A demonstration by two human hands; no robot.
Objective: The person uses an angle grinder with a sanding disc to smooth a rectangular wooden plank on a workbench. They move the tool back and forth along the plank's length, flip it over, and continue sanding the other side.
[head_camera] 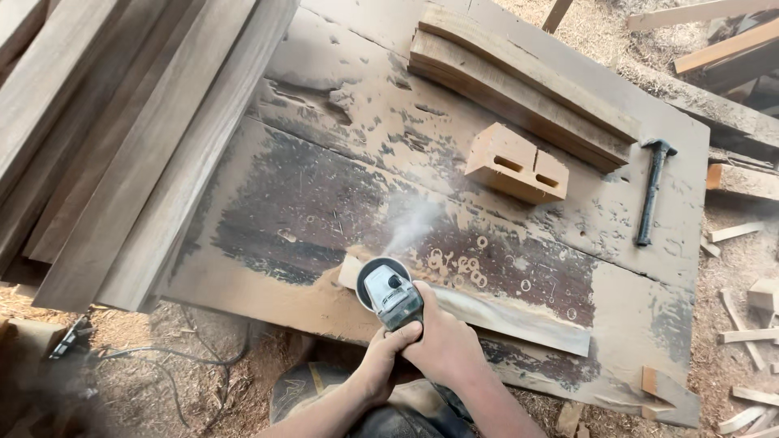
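Grinder (389,294) sits at the counter's (324,203) near edge, biting the left end of a thin wood strip (503,316), dust pluming up. Right hand (442,345) wraps its body; left hand (381,361) clamps just below. The unclamped strip could kick or slide. Open room lies ahead; block (517,162), hammer (653,191) and planks (519,85) sit well apart.

- One grey, round-guarded angle grinder (389,294).
- One long, pale curved wooden strip (503,312) on the table (324,186).
- Two stacked curved brown wooden rails (519,81).
- One tan wooden block with two slots (517,162).
- One black hammer (653,191).
- Two hands: left (381,361), right (442,345).
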